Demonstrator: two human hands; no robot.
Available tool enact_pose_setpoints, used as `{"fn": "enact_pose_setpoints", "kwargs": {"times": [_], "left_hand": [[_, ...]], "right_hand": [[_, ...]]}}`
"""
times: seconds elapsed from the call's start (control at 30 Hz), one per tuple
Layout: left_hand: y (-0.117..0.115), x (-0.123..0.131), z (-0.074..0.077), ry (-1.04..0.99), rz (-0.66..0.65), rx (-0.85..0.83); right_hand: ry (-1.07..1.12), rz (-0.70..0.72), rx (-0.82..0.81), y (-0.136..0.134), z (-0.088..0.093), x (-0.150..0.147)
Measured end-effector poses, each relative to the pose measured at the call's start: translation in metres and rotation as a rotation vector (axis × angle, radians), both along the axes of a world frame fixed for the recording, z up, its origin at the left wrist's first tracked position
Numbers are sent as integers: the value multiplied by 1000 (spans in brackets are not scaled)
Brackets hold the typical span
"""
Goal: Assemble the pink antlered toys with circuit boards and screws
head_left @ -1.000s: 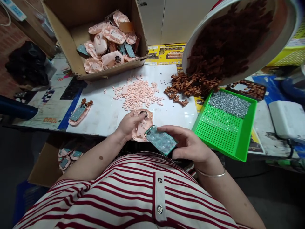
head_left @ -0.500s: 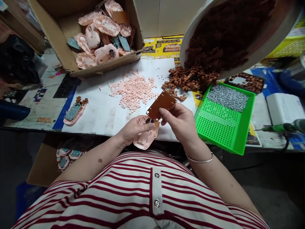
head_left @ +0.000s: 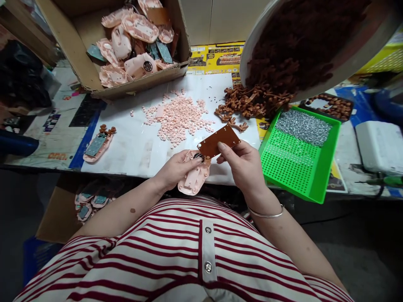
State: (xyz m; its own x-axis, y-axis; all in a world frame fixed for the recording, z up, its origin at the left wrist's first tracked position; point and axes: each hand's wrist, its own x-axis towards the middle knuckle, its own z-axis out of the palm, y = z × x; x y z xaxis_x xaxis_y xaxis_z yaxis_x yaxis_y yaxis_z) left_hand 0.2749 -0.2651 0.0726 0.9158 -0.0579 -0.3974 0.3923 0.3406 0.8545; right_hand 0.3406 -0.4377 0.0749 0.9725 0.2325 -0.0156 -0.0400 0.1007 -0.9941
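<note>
My left hand (head_left: 178, 168) grips a pink plastic shell (head_left: 192, 181), open side up, at the table's front edge. A round black speaker-like part sits at the shell's upper end, partly under my thumb. Between thumb and fingers of my right hand (head_left: 244, 165) is a brown circuit board (head_left: 219, 141), held tilted just above the shell's upper end. Thin wires show near the shell and board; where they join is too small to tell. Beyond the hands lies a heap of small pink plastic pieces (head_left: 182, 119) on white paper.
A cardboard box (head_left: 135, 89) holds pink shells and boards. Brown plastic parts (head_left: 248, 102) spill from a tilted white tub (head_left: 244, 54). A green basket (head_left: 291, 176) contains screws. At left lies a shell with a board (head_left: 97, 144); a power screwdriver (head_left: 390, 180) is at right.
My right hand has moved slightly right, turning the circuit board flatter and away from the shell. My left hand keeps its hold on the shell, almost unmoved.
</note>
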Motion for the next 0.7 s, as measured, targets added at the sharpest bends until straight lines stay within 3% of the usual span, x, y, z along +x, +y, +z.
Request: {"fn": "enact_pose_setpoints", "kwargs": {"times": [0.27, 0.5, 0.7], "left_hand": [[2, 0, 2, 85, -46, -162], [6, 1, 9, 69, -144, -200], [7, 1, 8, 110, -83, -168]], "right_hand": [[-72, 15, 109, 5, -6, -3], [-130, 43, 53, 5, -12, -4], [-220, 26, -12, 3, -11, -5]]}}
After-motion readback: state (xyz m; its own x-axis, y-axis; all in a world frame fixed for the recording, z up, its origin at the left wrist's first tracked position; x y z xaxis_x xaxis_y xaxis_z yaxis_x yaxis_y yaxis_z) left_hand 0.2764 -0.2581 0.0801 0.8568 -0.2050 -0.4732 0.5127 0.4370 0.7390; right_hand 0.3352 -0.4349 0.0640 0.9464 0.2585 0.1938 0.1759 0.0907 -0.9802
